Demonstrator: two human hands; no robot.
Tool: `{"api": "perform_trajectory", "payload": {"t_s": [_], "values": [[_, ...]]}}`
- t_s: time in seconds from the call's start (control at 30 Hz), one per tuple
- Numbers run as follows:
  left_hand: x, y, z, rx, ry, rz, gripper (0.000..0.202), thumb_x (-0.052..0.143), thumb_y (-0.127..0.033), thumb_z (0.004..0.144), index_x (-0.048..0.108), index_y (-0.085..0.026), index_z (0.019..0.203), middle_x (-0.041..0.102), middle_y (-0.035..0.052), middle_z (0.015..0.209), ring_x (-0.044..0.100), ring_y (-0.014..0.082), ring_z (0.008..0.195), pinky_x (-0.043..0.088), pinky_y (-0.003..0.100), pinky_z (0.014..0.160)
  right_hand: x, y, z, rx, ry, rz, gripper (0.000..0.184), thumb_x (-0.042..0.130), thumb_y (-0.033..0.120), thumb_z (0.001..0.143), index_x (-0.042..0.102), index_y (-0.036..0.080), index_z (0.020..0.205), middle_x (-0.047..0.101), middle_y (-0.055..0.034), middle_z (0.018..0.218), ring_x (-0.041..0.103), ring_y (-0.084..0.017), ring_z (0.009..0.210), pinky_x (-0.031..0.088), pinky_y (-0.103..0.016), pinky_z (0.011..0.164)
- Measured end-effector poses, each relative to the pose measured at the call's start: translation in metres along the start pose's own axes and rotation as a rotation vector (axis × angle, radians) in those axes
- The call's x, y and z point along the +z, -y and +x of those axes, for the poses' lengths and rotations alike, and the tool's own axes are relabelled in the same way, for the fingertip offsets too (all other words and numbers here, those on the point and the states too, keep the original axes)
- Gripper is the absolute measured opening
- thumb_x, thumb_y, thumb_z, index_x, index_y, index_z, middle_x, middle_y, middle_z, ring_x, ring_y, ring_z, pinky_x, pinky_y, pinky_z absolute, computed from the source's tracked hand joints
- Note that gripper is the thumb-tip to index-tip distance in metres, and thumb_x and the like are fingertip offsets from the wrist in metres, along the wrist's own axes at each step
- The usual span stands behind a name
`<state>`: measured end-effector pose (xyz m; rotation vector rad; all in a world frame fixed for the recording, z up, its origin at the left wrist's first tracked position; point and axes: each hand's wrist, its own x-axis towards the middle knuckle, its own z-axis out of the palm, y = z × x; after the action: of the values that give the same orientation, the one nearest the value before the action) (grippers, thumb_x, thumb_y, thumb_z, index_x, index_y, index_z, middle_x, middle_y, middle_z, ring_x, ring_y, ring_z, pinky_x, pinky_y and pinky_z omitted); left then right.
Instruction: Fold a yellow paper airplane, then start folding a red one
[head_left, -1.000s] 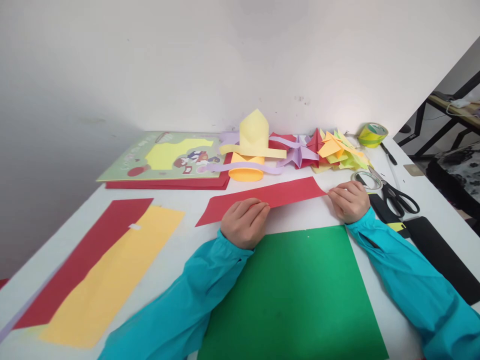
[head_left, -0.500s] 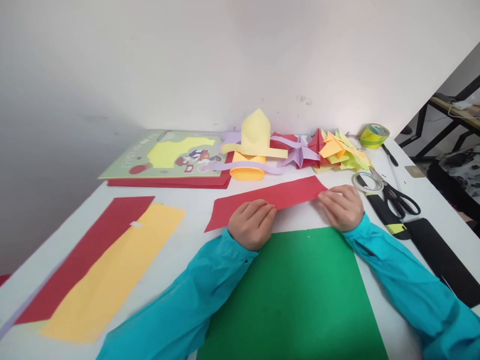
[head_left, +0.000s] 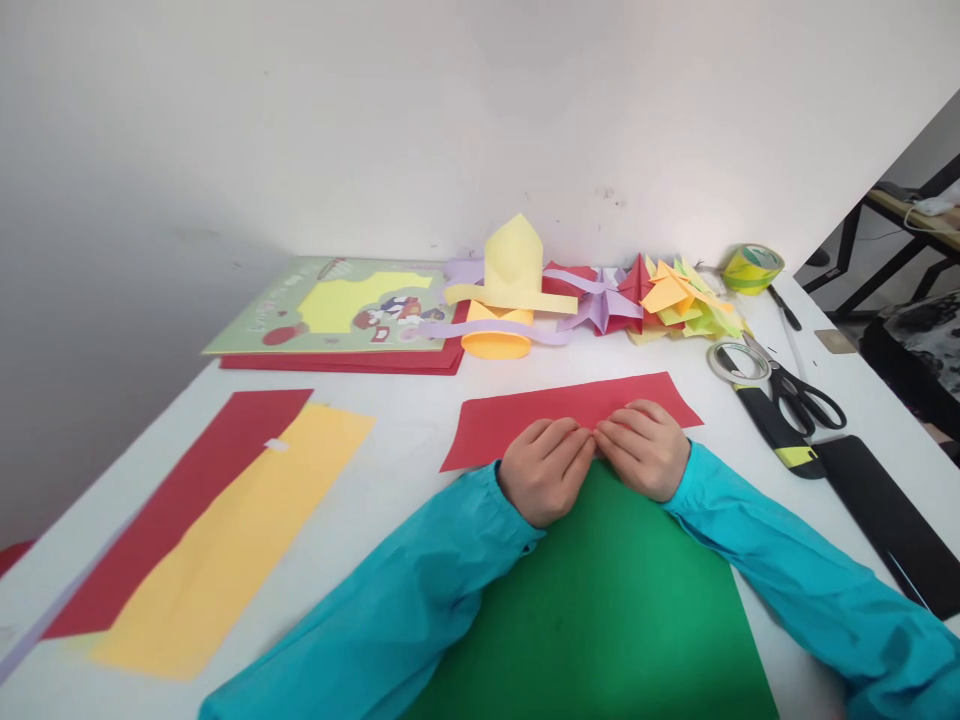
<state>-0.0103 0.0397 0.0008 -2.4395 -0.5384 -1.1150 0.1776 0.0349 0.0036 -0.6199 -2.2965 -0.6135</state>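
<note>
A red paper strip point(head_left: 525, 412) lies across the white table point(head_left: 405, 425), just beyond a large green sheet point(head_left: 600, 610). My left hand point(head_left: 546, 468) and my right hand point(head_left: 643, 448) meet at the strip's near edge, fingertips almost touching. Both have curled fingers pinching that edge of the red paper. Turquoise sleeves cover both arms.
A red strip point(head_left: 187, 490) and a yellow strip point(head_left: 240, 530) lie at the left. A picture book point(head_left: 337, 310) rests on red sheets at the back, beside folded paper shapes point(head_left: 600, 290) and a tape roll point(head_left: 752, 268). Scissors point(head_left: 795, 390), a cutter point(head_left: 772, 430) and a black pad point(head_left: 885, 520) lie at the right.
The red strip slid right and now lies more level. Both hands moved together to the middle of its near edge; before, they were apart, the right one at the strip's right end.
</note>
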Motion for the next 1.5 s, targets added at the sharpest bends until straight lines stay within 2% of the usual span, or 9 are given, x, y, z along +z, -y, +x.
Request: {"api": "perform_trajectory", "payload": {"t_s": [0.3,0.47,0.77,1.27,1.5], "values": [[-0.003,0.005,-0.003,0.004,-0.003,0.051,0.011,0.056,-0.007,0.083,0.066,-0.013,0.083,0.072,0.0076,0.081,0.065,0.0215,0.076,0.051,0.034,0.062,-0.001,-0.003,-0.004,0.036,-0.002,-0.022,0.011,0.058,0.010,0.084,0.068,0.013,0.089,0.074,-0.0042,0.086,0.061,-0.019,0.082,0.046,-0.038,0.078],[-0.004,0.016,-0.008,-0.015,-0.020,0.090,0.010,0.062,-0.005,0.077,0.065,-0.013,0.082,0.073,0.0072,0.080,0.065,0.0230,0.074,0.052,0.035,0.061,-0.003,-0.014,-0.009,0.071,-0.016,-0.062,0.017,0.054,0.010,0.085,0.068,0.018,0.088,0.074,-0.0022,0.086,0.061,-0.018,0.081,0.045,-0.036,0.076],[-0.013,0.036,-0.018,-0.019,-0.030,0.165,0.012,0.063,-0.004,0.075,0.065,-0.014,0.082,0.072,0.0070,0.077,0.066,0.0225,0.074,0.053,0.034,0.059,-0.003,-0.033,-0.023,0.152,-0.030,-0.090,0.020,0.052,0.011,0.085,0.067,0.020,0.093,0.074,-0.0025,0.086,0.061,-0.018,0.081,0.041,-0.036,0.074],[-0.019,0.062,-0.030,-0.029,-0.079,0.336,0.017,0.065,-0.004,0.072,0.062,-0.015,0.085,0.071,0.0066,0.072,0.066,0.0242,0.070,0.047,0.033,0.052,-0.002,-0.040,-0.027,0.183,-0.076,-0.126,0.021,0.055,0.009,0.082,0.070,0.019,0.091,0.074,-0.0032,0.085,0.059,-0.019,0.081,0.042,-0.036,0.071],[-0.019,0.066,-0.037,-0.064,-0.079,0.349,0.023,0.062,-0.006,0.074,0.062,-0.019,0.093,0.071,0.0049,0.074,0.067,0.0237,0.073,0.050,0.034,0.057,0.000,-0.041,-0.030,0.207,-0.062,-0.125,0.021,0.055,0.010,0.082,0.070,0.022,0.093,0.073,-0.0028,0.086,0.060,-0.019,0.082,0.041,-0.036,0.073]]}}
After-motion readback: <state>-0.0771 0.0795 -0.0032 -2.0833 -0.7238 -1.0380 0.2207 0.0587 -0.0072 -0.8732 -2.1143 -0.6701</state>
